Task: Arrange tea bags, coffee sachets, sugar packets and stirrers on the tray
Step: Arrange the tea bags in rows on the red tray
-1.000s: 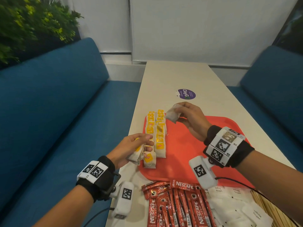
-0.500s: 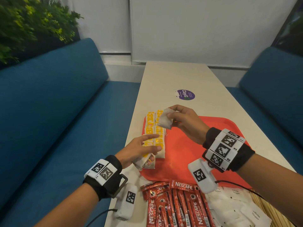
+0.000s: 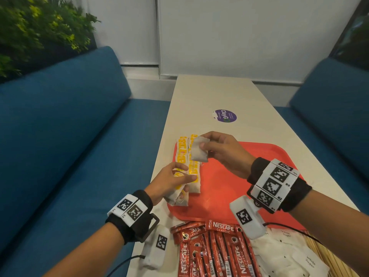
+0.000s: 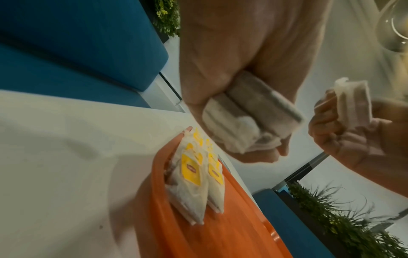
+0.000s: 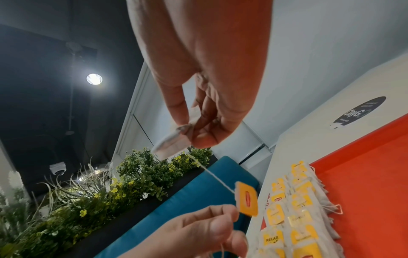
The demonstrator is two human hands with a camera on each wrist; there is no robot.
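A red tray (image 3: pixel 239 186) lies on the table with two rows of yellow-tagged tea bags (image 3: pixel 186 156) along its left edge. My right hand (image 3: pixel 219 150) pinches one tea bag (image 3: pixel 199 151) just above those rows; its string runs down to a yellow tag (image 5: pixel 247 199) at the fingertips of my left hand (image 3: pixel 169 180). That left hand also grips a small bundle of tea bags (image 4: pixel 249 118) in its palm, over the tray's near left corner. In the left wrist view the rows (image 4: pixel 198 178) lie on the tray (image 4: pixel 232 235) below the hand.
Red Nescafe sachets (image 3: pixel 211 252), white sugar packets (image 3: pixel 283 256) and wooden stirrers (image 3: pixel 335 262) lie on the table in front of the tray. A purple sticker (image 3: pixel 225 116) is beyond it. Blue sofas flank the table on both sides; the left table edge is close to the rows.
My right hand has brought its tea bag left and nearer, over the rows. My left hand has risen a little and stretched thumb and forefinger out to the hanging tag.
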